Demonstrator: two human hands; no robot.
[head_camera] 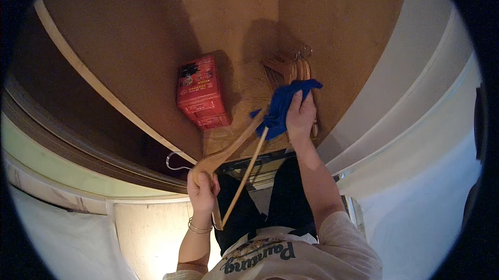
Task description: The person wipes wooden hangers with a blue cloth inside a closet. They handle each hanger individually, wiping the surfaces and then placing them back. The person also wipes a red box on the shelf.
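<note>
My left hand (202, 192) grips one shoulder of a wooden clothes hanger (230, 148), close to its metal hook. The hanger slants across in front of my legs, its round trouser bar running down to the lower corner. In my right hand (302, 118) is a blue cloth (281, 106), wrapped over the hanger's far end, which it hides. Just beyond the cloth, several wooden hangers (299, 70) stand together against the cabinet's right wall, their hooks uppermost. The cloth and my right hand cover part of them.
A red box (202, 91) bearing print stands on the wooden cabinet floor (247, 97) at the left. Wooden side panels (335, 30) rise around this compartment. A pale panel edge (105, 85) borders it on the left, and a whitish panel (384, 85) curves along the right.
</note>
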